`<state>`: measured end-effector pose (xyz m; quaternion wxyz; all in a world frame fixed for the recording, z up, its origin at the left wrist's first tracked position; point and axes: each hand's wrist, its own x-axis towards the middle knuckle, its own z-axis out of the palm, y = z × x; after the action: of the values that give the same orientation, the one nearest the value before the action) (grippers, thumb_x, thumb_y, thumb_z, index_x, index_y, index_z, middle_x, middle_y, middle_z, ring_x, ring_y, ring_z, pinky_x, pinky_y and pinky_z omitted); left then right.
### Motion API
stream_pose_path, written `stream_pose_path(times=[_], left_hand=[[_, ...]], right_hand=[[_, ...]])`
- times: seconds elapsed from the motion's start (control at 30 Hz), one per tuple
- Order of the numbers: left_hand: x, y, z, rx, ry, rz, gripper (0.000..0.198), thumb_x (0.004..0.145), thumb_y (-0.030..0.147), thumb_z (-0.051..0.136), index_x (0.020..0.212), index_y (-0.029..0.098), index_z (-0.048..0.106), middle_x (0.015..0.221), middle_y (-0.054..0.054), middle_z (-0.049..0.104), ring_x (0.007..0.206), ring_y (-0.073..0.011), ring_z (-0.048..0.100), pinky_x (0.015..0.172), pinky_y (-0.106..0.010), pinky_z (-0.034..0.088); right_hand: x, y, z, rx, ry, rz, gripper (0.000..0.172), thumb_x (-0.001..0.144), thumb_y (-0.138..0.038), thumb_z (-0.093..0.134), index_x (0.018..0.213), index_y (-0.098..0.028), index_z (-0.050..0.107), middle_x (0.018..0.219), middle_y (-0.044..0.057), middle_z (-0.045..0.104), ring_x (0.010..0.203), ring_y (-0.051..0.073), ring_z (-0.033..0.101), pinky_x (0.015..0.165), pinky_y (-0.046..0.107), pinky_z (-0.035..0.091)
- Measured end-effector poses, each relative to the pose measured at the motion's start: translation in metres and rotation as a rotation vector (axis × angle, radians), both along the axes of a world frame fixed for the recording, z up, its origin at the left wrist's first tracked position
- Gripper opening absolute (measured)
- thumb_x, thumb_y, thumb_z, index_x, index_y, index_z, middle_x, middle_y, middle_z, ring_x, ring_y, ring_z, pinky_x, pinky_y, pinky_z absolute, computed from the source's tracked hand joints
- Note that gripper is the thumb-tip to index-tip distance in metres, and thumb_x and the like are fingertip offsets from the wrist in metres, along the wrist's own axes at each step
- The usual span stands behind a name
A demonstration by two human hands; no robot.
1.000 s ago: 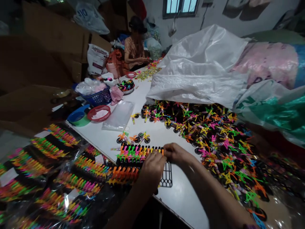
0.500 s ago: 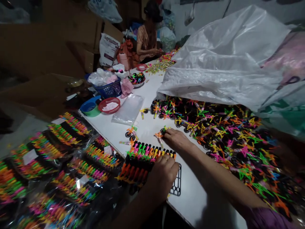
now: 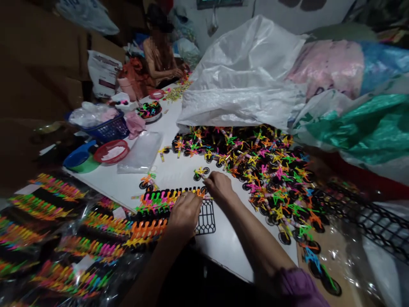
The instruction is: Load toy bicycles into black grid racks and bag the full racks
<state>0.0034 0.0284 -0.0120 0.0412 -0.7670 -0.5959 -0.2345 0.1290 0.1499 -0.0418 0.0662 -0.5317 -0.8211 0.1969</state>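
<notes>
A black plastic rack [image 3: 207,217] lies at the near table edge, packed on its left with rows of colourful toy bicycles [image 3: 153,228]. Over the right end of these rows curls my left hand [image 3: 187,209], its fingers closed on the rack and its bicycles; the exact grip is partly hidden. Just beyond, my right hand [image 3: 220,185] pinches at a small yellow toy bicycle [image 3: 201,172] with black wheels. An orange toy bicycle [image 3: 148,181] lies loose to the left of my hands.
Under a white plastic sack [image 3: 236,98] spreads a large heap of toy bicycles [image 3: 271,170]. Bagged bicycle rows [image 3: 73,273] fill the lower left. Clear bags [image 3: 140,152], a red basket [image 3: 111,152] and a blue basket [image 3: 107,128] stand left. Another person [image 3: 159,55] sits at the far end.
The view has swung to the right. My right hand has come closer to my left hand and the rack's end, and a yellow toy bicycle now shows at its fingertips.
</notes>
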Motion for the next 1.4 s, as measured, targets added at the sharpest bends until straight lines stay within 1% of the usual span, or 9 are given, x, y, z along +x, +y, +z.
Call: stream_pose_path(times=[0.17, 0.27, 0.4, 0.57, 0.83, 0.97, 1.2, 1.3, 1.4], left_hand=[[0.005, -0.007, -0.003, 0.044, 0.025, -0.055, 0.016, 0.087, 0.014, 0.045, 0.084, 0.017, 0.06, 0.076, -0.004, 0.06, 0.079, -0.0185, 0.054, 0.077, -0.033, 0.042], [0.008, -0.009, -0.001, 0.02, -0.012, -0.024, 0.016, 0.086, 0.014, 0.045, 0.084, 0.017, 0.06, 0.078, -0.004, 0.061, 0.08, -0.0188, 0.054, 0.077, -0.033, 0.042], [0.011, -0.01, 0.0, -0.021, -0.037, -0.011, 0.018, 0.086, 0.012, 0.044, 0.082, 0.017, 0.06, 0.077, -0.004, 0.06, 0.081, -0.0189, 0.054, 0.079, -0.034, 0.043], [0.012, -0.009, -0.002, -0.063, -0.003, 0.022, 0.019, 0.086, 0.012, 0.041, 0.082, 0.016, 0.06, 0.079, -0.006, 0.059, 0.086, -0.0202, 0.053, 0.08, -0.036, 0.044], [0.012, -0.011, 0.006, -0.075, -0.066, 0.036, 0.015, 0.085, 0.012, 0.044, 0.08, 0.016, 0.058, 0.079, -0.005, 0.057, 0.084, -0.0199, 0.051, 0.078, -0.034, 0.046], [0.012, -0.013, 0.009, -0.101, -0.086, 0.041, 0.015, 0.084, 0.01, 0.044, 0.08, 0.016, 0.057, 0.079, -0.005, 0.057, 0.082, -0.0193, 0.05, 0.076, -0.034, 0.046], [0.011, -0.015, 0.01, -0.147, -0.081, 0.043, 0.016, 0.085, 0.01, 0.043, 0.077, 0.018, 0.054, 0.082, -0.004, 0.055, 0.086, -0.0184, 0.049, 0.08, -0.033, 0.045], [0.011, -0.015, 0.011, -0.137, -0.083, 0.044, 0.018, 0.086, 0.01, 0.041, 0.076, 0.017, 0.054, 0.082, -0.004, 0.055, 0.085, -0.0187, 0.049, 0.08, -0.035, 0.045], [0.012, -0.014, 0.01, -0.087, -0.091, 0.044, 0.02, 0.085, 0.009, 0.039, 0.076, 0.017, 0.055, 0.079, -0.005, 0.056, 0.081, -0.0189, 0.049, 0.076, -0.034, 0.046]], right_hand=[[-0.029, 0.024, 0.005, -0.012, -0.042, 0.011, 0.027, 0.08, -0.036, 0.051, 0.095, -0.016, 0.061, 0.095, 0.011, 0.065, 0.087, 0.021, 0.057, 0.069, 0.028, 0.036], [-0.019, 0.028, 0.021, -0.103, 0.147, -0.045, 0.027, 0.08, -0.039, 0.05, 0.084, -0.015, 0.063, 0.081, 0.007, 0.065, 0.073, 0.016, 0.056, 0.06, 0.024, 0.035], [0.025, -0.003, 0.032, -0.352, 0.481, 0.046, 0.032, 0.078, -0.044, 0.049, 0.07, -0.014, 0.058, 0.057, -0.001, 0.052, 0.052, 0.009, 0.043, 0.049, 0.02, 0.027], [0.053, -0.052, 0.005, -0.438, 0.589, 0.017, 0.025, 0.077, -0.041, 0.051, 0.072, -0.016, 0.052, 0.059, -0.003, 0.047, 0.054, 0.009, 0.04, 0.048, 0.02, 0.028], [0.042, -0.078, 0.015, -0.238, 0.172, -0.021, 0.017, 0.08, -0.034, 0.047, 0.079, -0.018, 0.052, 0.068, 0.001, 0.058, 0.06, 0.013, 0.048, 0.054, 0.023, 0.027], [0.04, -0.085, 0.015, -0.059, -0.027, -0.135, 0.019, 0.083, -0.035, 0.041, 0.086, -0.02, 0.053, 0.076, 0.004, 0.06, 0.065, 0.015, 0.052, 0.055, 0.024, 0.024], [0.043, -0.04, 0.0, 0.139, -0.041, -0.229, 0.023, 0.082, -0.038, 0.044, 0.081, -0.018, 0.055, 0.072, 0.005, 0.058, 0.062, 0.015, 0.049, 0.054, 0.025, 0.023], [0.002, -0.009, 0.001, 0.01, 0.188, -0.085, 0.022, 0.077, -0.038, 0.049, 0.079, -0.018, 0.057, 0.068, 0.003, 0.058, 0.057, 0.013, 0.047, 0.052, 0.024, 0.025], [-0.055, 0.02, 0.008, -0.275, 0.518, 0.048, 0.024, 0.07, -0.04, 0.056, 0.075, -0.016, 0.056, 0.061, 0.0, 0.056, 0.052, 0.011, 0.046, 0.05, 0.022, 0.028]])
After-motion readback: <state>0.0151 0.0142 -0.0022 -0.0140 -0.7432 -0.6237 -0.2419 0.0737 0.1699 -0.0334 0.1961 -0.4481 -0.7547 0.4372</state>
